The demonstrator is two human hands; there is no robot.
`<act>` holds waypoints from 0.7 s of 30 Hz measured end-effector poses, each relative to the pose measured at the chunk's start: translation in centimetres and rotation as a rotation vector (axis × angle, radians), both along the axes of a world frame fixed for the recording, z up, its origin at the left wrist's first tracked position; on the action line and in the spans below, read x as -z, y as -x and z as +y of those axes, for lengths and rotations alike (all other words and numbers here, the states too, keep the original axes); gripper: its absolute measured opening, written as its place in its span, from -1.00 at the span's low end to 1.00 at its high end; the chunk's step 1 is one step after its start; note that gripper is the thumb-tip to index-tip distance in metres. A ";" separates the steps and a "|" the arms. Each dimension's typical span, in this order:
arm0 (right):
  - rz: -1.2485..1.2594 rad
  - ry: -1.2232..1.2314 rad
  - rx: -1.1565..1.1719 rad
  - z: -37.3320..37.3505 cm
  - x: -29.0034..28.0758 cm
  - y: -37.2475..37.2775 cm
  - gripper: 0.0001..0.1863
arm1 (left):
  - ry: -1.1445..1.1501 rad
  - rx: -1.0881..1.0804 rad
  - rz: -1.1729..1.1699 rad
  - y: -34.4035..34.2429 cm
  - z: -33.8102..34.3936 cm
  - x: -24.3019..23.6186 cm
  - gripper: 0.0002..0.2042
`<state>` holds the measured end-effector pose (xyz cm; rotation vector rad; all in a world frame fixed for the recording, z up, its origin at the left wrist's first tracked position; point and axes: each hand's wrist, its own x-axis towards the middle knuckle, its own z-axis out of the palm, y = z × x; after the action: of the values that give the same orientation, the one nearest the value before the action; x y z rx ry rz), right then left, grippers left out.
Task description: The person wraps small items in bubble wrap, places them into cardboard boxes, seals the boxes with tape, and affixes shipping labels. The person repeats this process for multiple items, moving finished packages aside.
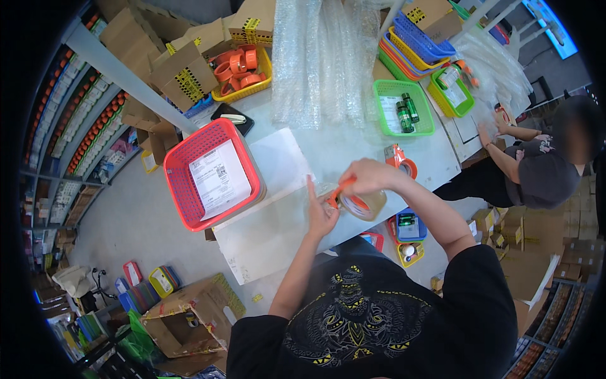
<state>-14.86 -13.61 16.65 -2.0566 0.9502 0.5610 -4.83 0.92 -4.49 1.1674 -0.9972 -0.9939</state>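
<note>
My right hand (365, 178) grips an orange tape dispenser (338, 196) with a wide roll of tape (362, 207), above the white table (435, 158). My left hand (322, 213) is right against the dispenser's front, index finger raised and the other fingers curled on something I cannot make out. White paper (278, 158) lies left of my hands. A red basket (257, 189) holds printed sheets (221, 180). Another orange dispenser with tape (400, 161) rests just beyond my right hand.
Bubble wrap (322, 63), a green basket (416, 126) of dark bottles, stacked baskets (410, 54), orange dispensers (237, 69) and cardboard boxes (183, 76) line the back. A co-worker (540, 170) stands at the right. A white post (132, 82) rises at left; shelves and cartons surround the table.
</note>
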 end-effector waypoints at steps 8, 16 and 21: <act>-0.137 0.314 0.187 9.3 -3.7 8.1 -0.67 | 0.206 -0.267 -0.376 -0.7 -3.0 0.7 -0.65; -0.269 -0.097 0.625 6.7 11.8 8.8 -0.54 | 0.241 -0.202 -0.350 -3.7 -6.0 1.1 -0.87; -0.286 0.455 0.626 6.9 15.1 11.1 -0.46 | -0.056 -0.319 -0.650 -4.1 -8.2 -0.3 -0.63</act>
<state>-25.95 -6.75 1.56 -1.9803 1.5499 -0.2988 -0.70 -7.25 -4.19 1.6870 -1.2338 -0.3854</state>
